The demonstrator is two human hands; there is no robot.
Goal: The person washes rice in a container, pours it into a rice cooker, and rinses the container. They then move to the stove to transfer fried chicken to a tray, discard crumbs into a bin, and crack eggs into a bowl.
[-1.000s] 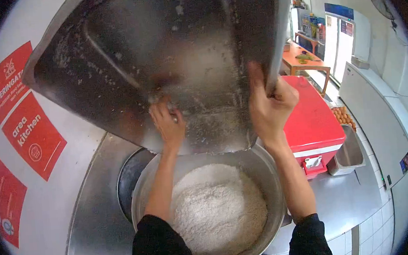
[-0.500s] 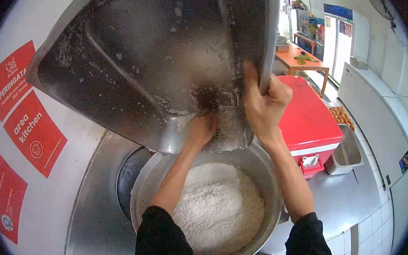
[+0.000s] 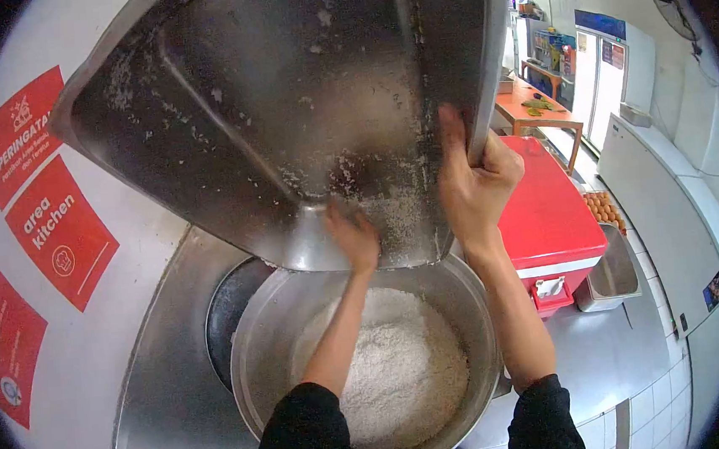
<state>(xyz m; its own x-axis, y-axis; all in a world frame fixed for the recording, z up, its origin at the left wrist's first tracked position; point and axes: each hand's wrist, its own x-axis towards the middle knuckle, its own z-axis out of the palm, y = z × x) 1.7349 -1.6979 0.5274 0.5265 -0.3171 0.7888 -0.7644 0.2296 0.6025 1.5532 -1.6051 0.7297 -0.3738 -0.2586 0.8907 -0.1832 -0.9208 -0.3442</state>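
Note:
A large metal pan [image 3: 364, 72] is tipped up over a big round metal pot [image 3: 255, 342], its lower edge above the pot's mouth. White grains cling to the pan's inner surface. My right hand [image 3: 478, 177] grips the pan's right rim, thumb on the inside. Inside the pan near the lower edge is my left hand [image 3: 356, 237], fingers stretched out against the metal and slightly blurred. Below, a heap of white, crumbly grains [image 3: 404, 364] lies in the pot; its exact kind cannot be told.
Right of the pot stands a red cooler box [image 3: 548, 210] with a white latch. Beyond it are a rectangular steel container [image 3: 612, 268] and several eggs [image 3: 603, 208]. A dark round pan [image 3: 225, 319] sits partly behind the pot. Red signs [image 3: 61, 235] hang on the left wall.
My left hand has shifted a little right along the pan's inside, and its fingers now show more plainly. My right hand still holds the rim. The pan has hardly moved.

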